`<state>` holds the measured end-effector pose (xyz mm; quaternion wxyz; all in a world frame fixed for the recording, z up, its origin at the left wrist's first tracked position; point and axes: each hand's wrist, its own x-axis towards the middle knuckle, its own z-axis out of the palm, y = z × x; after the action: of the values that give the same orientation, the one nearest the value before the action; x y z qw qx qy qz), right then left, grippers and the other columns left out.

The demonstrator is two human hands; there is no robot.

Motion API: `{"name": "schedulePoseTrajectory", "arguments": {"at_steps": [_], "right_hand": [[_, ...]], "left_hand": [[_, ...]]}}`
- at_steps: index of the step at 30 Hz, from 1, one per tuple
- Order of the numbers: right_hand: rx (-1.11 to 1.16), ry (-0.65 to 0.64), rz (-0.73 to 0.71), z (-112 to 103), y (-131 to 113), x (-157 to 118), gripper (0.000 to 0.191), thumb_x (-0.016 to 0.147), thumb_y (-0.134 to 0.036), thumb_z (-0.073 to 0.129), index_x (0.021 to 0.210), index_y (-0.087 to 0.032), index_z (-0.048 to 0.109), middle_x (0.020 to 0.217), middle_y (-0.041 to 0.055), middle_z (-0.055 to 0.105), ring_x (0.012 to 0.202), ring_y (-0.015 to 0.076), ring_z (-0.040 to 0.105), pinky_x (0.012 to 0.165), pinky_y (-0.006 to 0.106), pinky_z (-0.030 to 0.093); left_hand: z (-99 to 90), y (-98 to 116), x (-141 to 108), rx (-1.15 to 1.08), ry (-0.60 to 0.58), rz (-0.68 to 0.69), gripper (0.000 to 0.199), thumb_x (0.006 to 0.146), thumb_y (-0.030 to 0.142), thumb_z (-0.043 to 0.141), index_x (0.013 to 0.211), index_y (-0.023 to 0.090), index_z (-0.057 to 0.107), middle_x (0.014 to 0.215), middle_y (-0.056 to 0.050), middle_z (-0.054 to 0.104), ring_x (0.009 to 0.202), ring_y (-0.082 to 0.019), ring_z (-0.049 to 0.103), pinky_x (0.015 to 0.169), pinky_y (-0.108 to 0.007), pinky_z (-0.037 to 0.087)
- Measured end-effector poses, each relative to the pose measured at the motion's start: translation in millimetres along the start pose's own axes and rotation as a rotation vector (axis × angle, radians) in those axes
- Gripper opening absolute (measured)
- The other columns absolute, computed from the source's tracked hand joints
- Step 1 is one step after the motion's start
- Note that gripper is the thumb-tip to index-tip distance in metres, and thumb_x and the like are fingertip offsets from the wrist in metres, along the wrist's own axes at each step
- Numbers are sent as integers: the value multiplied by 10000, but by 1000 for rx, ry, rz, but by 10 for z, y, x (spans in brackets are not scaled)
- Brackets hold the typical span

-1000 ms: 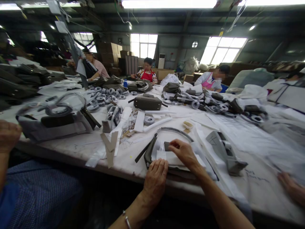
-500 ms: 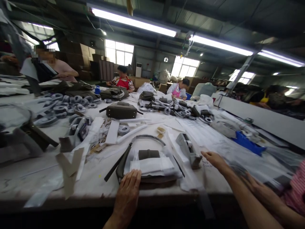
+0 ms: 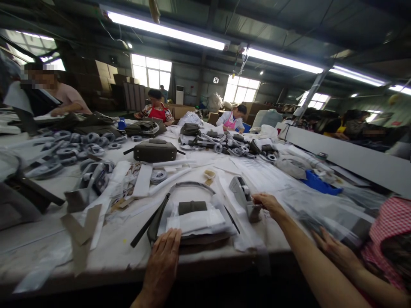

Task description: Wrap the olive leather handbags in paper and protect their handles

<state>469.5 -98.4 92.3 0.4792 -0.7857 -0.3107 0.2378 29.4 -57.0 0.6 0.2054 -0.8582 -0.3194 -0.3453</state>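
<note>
On the broad, white-covered tabletop (image 3: pixel 123 262), the olive, arch-handled bag (image 3: pixel 192 208) lies at the near edge, the left hand (image 3: pixel 164 256) at its near left corner. To its right stands the grey plastic tape dispenser (image 3: pixel 239 191), the right hand (image 3: pixel 269 204) at its near end. Behind the bag sits a dark olive, boxy bag (image 3: pixel 155 151); to its left lie flat beige strips (image 3: pixel 82 237).

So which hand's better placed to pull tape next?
Right, likely: the right hand is at the near end of the tape dispenser beside the handbag; the left hand rests on the handbag.
</note>
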Motion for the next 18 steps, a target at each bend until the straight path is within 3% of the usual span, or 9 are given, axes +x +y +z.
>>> {"name": "schedulePoseTrajectory", "arguments": {"at_steps": [4, 10, 14, 18], "right_hand": [[121, 44, -21, -37, -26, -63, 269, 494, -366, 700, 668, -169, 644, 586, 5, 638, 569, 139, 566, 560, 260, 431], [251, 77, -13, -173, 112, -375, 316, 547, -425, 746, 755, -227, 612, 710, 2, 664, 638, 160, 633, 670, 289, 550], [215, 50, 63, -166, 329, -582, 320, 521, -432, 771, 720, -241, 609, 640, 14, 634, 572, 187, 632, 648, 343, 581], [88, 30, 97, -114, 424, -565, 247, 557, -418, 721, 684, -235, 614, 650, 27, 658, 634, 211, 659, 705, 367, 572]], "left_hand": [[29, -20, -32, 10, -23, 7, 464, 877, 36, 393, 1307, 126, 542, 1247, -118, 640, 1174, -233, 575, 1045, -380, 388], [16, 0, -8, -8, -16, -26, 463, 874, 39, 395, 1299, 144, 548, 1244, -119, 647, 1176, -232, 585, 1044, -386, 401], [0, 0, 7, -13, -23, -12, 450, 884, 35, 406, 1300, 135, 546, 1251, -118, 644, 1178, -238, 582, 1049, -394, 395], [-21, 20, 26, -41, -20, -22, 436, 893, 34, 405, 1295, 119, 551, 1250, -122, 643, 1179, -246, 577, 1050, -400, 390]]}}
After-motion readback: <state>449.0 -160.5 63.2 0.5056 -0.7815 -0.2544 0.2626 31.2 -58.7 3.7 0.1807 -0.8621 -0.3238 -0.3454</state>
